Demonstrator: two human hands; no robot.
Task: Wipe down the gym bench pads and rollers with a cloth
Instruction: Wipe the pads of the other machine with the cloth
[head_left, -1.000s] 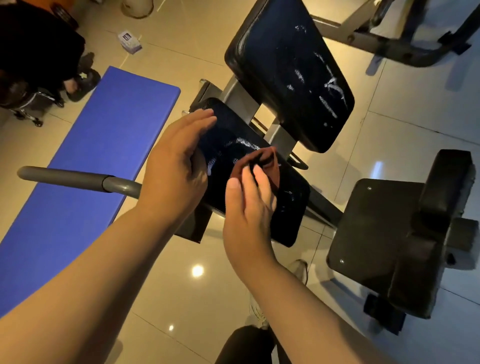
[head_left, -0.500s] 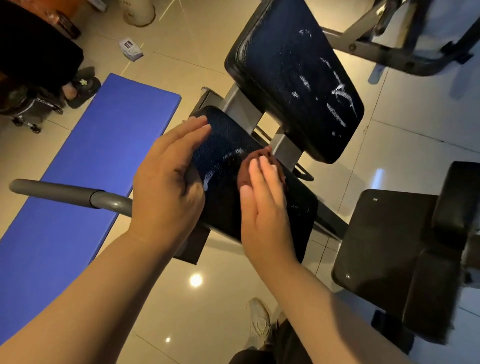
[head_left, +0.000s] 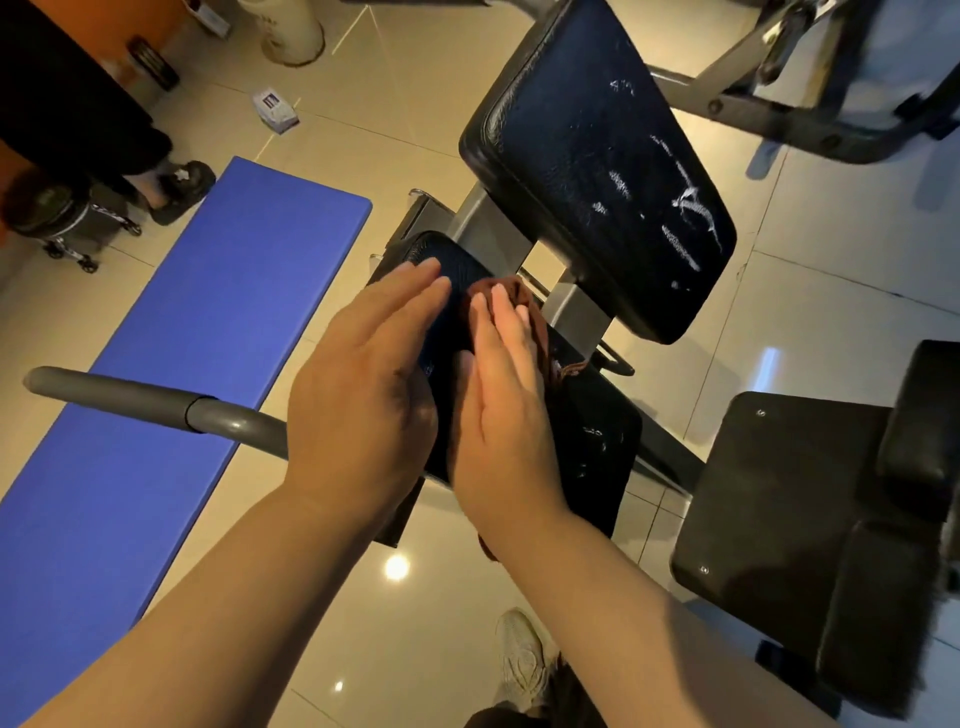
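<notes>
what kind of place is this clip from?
Probably a gym: a worn black bench pad, a blue mat on the tiled floor, and a grey machine handle.

A crumpled reddish-brown cloth (head_left: 525, 299) lies bunched on the upper half of the small glossy black vinyl seat pad (head_left: 597, 441) at frame centre. Above it, at upper right, tilts the larger black backrest pad (head_left: 582, 150), streaked with white scuffs. At lower right are a matte black flat pad (head_left: 779, 499) and a black foam roller (head_left: 930, 431)
</notes>
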